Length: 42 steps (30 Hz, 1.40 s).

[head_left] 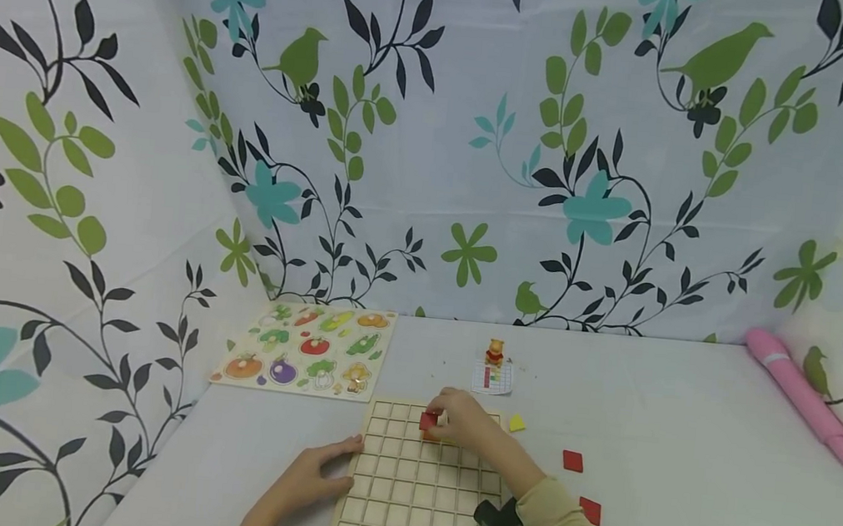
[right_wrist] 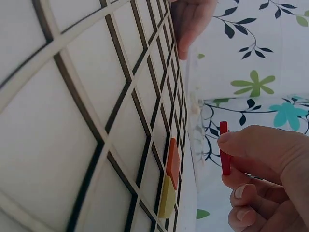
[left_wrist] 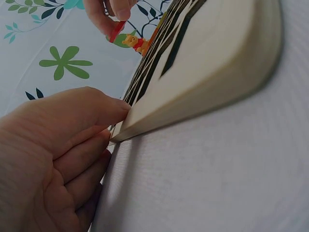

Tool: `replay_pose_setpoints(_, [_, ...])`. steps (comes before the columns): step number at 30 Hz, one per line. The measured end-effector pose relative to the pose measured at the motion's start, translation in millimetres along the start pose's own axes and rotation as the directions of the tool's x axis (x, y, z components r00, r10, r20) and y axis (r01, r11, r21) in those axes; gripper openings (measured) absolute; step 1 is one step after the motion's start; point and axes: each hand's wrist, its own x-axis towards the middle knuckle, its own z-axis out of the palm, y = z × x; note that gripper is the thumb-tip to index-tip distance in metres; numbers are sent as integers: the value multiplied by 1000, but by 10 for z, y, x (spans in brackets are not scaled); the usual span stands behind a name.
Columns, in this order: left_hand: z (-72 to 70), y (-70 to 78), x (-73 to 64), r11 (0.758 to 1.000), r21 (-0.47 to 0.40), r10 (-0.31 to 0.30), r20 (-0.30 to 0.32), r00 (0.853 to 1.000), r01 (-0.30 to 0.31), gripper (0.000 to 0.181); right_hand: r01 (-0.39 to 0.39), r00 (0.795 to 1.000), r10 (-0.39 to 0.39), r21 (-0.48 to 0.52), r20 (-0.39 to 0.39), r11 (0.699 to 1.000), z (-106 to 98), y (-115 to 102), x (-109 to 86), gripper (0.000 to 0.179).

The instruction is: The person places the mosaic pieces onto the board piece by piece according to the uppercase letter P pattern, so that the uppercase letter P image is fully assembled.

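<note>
My right hand (head_left: 462,418) pinches a thin red square tile (right_wrist: 224,148) between thumb and finger, above the far part of a wooden grid board (head_left: 401,493). Just under it, an orange tile (right_wrist: 173,164) and a yellow tile (right_wrist: 167,197) sit side by side in the grid. In the head view the right hand covers the yellow one. Along the board's left edge, my left hand (head_left: 308,477) rests with its fingertips touching the side. The left wrist view shows its thumb (left_wrist: 113,110) against the rim and the other fingers loosely bent.
Two red tiles (head_left: 573,461) (head_left: 590,511) and a yellow triangle (head_left: 517,423) lie right of the board. Behind it are a small bear figure (head_left: 495,352) and a printed card (head_left: 492,378). A vegetable puzzle board (head_left: 308,349) lies back left; a pink tube (head_left: 804,397) lies far right.
</note>
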Motion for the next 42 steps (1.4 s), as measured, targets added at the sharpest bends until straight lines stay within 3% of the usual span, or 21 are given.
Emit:
replay_pose_setpoints(5, [1,11,1,1000,10,3,0,1000,-3,47,-29,999,28,8,34,1000,81,-32,39,13])
replay_pose_setpoints(13, [5,-10,1,1000,0,8,1,1000,-8,46,-134,986,136,-25,92,991,188,-59,83,17])
replay_pose_setpoints(25, [21,-7,24,1000,5,-7,-4,1000,7,46,-228,965,234,-70,117,971,279,-48,158,17])
replay_pose_setpoints(29, [12,-5,18,1000,-24,-17,-9,1000,17,46,-227,965,234,-74,121,971,290,-31,173,17])
replay_pose_setpoints(42, [6,61,-12,1000,3,-16,-16,1000,16,46,-225,964,233,-76,126,971,311,-19,196,17])
